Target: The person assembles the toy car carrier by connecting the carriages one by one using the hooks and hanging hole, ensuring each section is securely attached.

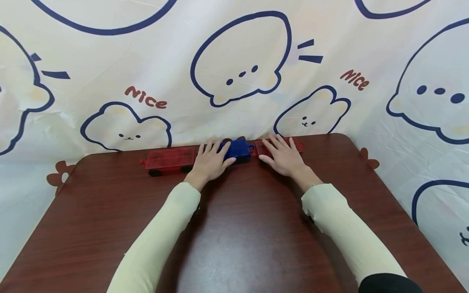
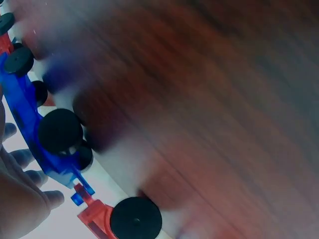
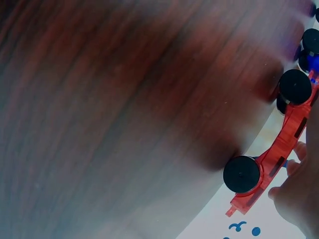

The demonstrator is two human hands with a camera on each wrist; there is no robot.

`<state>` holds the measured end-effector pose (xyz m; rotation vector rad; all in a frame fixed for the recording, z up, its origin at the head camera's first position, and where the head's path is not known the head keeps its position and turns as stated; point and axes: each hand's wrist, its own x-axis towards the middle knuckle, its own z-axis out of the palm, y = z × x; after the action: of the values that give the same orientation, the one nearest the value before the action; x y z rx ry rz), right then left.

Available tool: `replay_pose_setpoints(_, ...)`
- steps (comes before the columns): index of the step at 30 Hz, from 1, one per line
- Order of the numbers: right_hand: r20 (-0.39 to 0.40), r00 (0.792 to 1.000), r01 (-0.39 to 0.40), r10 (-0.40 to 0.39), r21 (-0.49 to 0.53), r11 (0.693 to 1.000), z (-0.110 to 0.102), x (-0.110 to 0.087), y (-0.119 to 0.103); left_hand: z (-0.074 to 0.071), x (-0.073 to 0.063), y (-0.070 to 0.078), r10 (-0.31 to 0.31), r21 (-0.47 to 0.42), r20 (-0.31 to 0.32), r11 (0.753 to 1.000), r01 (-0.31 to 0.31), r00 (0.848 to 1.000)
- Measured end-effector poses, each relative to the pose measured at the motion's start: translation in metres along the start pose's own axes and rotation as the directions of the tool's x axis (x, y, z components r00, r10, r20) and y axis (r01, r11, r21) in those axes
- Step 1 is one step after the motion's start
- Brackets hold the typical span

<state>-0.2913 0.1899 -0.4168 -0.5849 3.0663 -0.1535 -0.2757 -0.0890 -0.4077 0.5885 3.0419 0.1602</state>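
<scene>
A row of toy train cars on black wheels stands along the table's far edge. My left hand (image 1: 209,162) lies with fingers spread over the blue car (image 1: 238,149) in the middle, covering its left part. To its left is a red car (image 1: 169,158). On the right, my right hand (image 1: 285,158) rests with straight fingers across another red car (image 1: 261,148). The left wrist view shows the blue car (image 2: 22,107) hooked to a red car (image 2: 97,215). In the right wrist view, fingertips show beyond the red car (image 3: 279,149), which joins the blue one.
The brown wooden table (image 1: 238,228) has rounded far corners. Right behind the cars hangs a white curtain (image 1: 234,118) with blue cartoon outlines, and it also runs along both sides. A dark band (image 1: 388,283) circles the right sleeve.
</scene>
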Motion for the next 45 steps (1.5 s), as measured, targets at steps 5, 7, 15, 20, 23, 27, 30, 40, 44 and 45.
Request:
replay_pose_setpoints(5, 0.01, 1.0, -0.016, 0.016, 0.007, 1.0, 0.0, -0.001, 0.001, 0.002, 0.003, 0.007, 0.001, 0.019, 0.01, 1.0, -0.001, 1.0)
replay_pose_setpoints(7, 0.013, 1.0, -0.025, 0.025, 0.011, 1.0, -0.001, -0.001, 0.001, 0.004, 0.005, 0.009, 0.003, 0.032, 0.018, 0.999, -0.003, 1.0)
replay_pose_setpoints(15, 0.027, 0.999, -0.029, 0.029, -0.005, 1.0, 0.001, 0.0, 0.004, 0.01, 0.011, 0.014, -0.015, 0.046, 0.002, 0.999, 0.015, 1.0)
replay_pose_setpoints(20, 0.019, 1.0, -0.023, 0.024, -0.027, 0.999, 0.002, 0.001, 0.005, 0.012, 0.014, 0.016, -0.023, 0.044, 0.01, 0.999, 0.023, 1.0)
replay_pose_setpoints(23, 0.023, 0.999, -0.023, 0.023, -0.026, 0.999, 0.003, 0.002, 0.006, 0.012, 0.017, 0.018, -0.027, 0.043, 0.012, 0.999, 0.026, 1.0)
replay_pose_setpoints(27, 0.031, 0.999, -0.026, 0.027, -0.036, 0.999, 0.005, 0.003, 0.008, 0.012, 0.02, 0.021, -0.038, 0.028, 0.008, 0.999, 0.037, 0.999)
replay_pose_setpoints(30, 0.026, 0.999, -0.027, 0.028, -0.052, 0.998, 0.006, 0.005, 0.008, 0.012, 0.022, 0.022, -0.052, 0.023, 0.014, 0.998, 0.052, 0.999)
replay_pose_setpoints(40, 0.026, 0.999, -0.02, 0.021, -0.037, 0.999, 0.005, 0.01, 0.01, 0.012, 0.025, 0.019, -0.074, 0.04, 0.024, 0.997, 0.073, 0.997)
replay_pose_setpoints(44, 0.036, 0.999, -0.029, 0.029, -0.015, 0.999, 0.006, 0.008, 0.012, 0.012, 0.026, 0.019, -0.064, 0.039, 0.033, 0.997, 0.063, 0.997)
replay_pose_setpoints(45, 0.039, 0.999, -0.031, 0.032, -0.015, 0.999, 0.006, 0.007, 0.013, 0.012, 0.025, 0.02, -0.063, 0.036, 0.036, 0.997, 0.061, 0.997)
